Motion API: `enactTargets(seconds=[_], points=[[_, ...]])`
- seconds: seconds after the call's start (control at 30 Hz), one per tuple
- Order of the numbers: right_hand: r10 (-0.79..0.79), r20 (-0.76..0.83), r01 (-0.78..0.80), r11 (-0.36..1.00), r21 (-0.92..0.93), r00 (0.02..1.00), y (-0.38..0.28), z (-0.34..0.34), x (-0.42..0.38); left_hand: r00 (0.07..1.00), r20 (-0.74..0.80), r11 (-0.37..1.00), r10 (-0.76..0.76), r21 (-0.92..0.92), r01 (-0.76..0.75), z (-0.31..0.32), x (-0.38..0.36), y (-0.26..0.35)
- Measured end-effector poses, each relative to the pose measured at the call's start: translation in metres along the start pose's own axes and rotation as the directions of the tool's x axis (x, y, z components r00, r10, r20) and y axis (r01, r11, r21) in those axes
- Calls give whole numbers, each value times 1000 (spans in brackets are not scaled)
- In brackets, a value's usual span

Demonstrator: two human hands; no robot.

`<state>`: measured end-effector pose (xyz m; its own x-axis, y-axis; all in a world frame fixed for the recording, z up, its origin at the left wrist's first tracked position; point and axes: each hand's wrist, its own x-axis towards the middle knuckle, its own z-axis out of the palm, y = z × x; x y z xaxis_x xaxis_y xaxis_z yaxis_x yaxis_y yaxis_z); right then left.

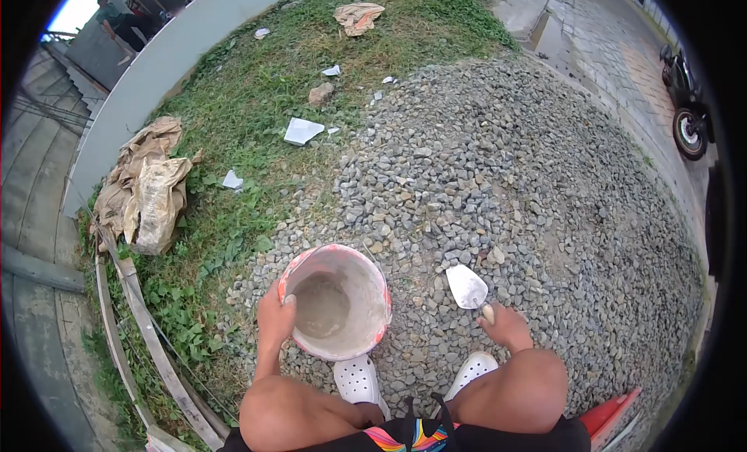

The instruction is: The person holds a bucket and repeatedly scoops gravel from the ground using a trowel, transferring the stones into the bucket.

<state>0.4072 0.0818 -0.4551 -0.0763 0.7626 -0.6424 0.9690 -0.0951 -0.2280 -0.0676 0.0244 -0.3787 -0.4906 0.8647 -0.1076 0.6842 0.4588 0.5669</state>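
My left hand (275, 321) grips the rim of a red bucket (373, 277) on its left side. The bucket tilts toward me, and its inside is coated with grey cement residue. My right hand (507, 327) is closed around the handle of a trowel (467, 287). The pale metal blade points up and left, close over the grey gravel (467, 195). Both of my white clogs (359, 380) rest on the stones, below the bucket and the trowel.
Crumpled paper sacks (156, 195) lie on the grass at left, near wooden planks (144, 296). White tile shards (302, 131) are scattered on the grass. A red object (611, 413) sits at lower right. A motorcycle (686, 102) stands on the paving. Another person (120, 24) is at far upper left.
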Motion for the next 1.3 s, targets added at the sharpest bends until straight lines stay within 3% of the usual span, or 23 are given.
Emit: enactTargets(seconds=[0.2,0.27,0.6,0.67,0.8,0.97,1.1,1.3], points=[[-12,-12,13,1000,13,1000,1,1,-5,997,78,996,2,-94,5,7,-1,-7],[-11,1,11,1000,6,1000,2,-1,-6,1000,5,996,10,-93,-10,8,2,-15],[-17,48,14,998,56,999,1,-11,-8,999,46,992,18,-123,-13,9,4,-21],[-40,-27,41,997,67,999,4,-5,-6,1000,8,992,26,-122,-24,10,3,-20],[-31,-8,31,996,81,999,4,-9,-8,1000,-11,987,18,-157,-19,11,3,-23],[-52,11,47,965,259,999,5,-25,-18,1000,-2,998,14,-53,-14,9,4,-22],[-74,-65,85,979,185,995,19,-20,-17,1000,25,994,15,-106,-13,9,4,-23],[-41,-111,68,967,247,993,-5,5,-9,999,34,997,-4,-73,6,7,4,-18]])
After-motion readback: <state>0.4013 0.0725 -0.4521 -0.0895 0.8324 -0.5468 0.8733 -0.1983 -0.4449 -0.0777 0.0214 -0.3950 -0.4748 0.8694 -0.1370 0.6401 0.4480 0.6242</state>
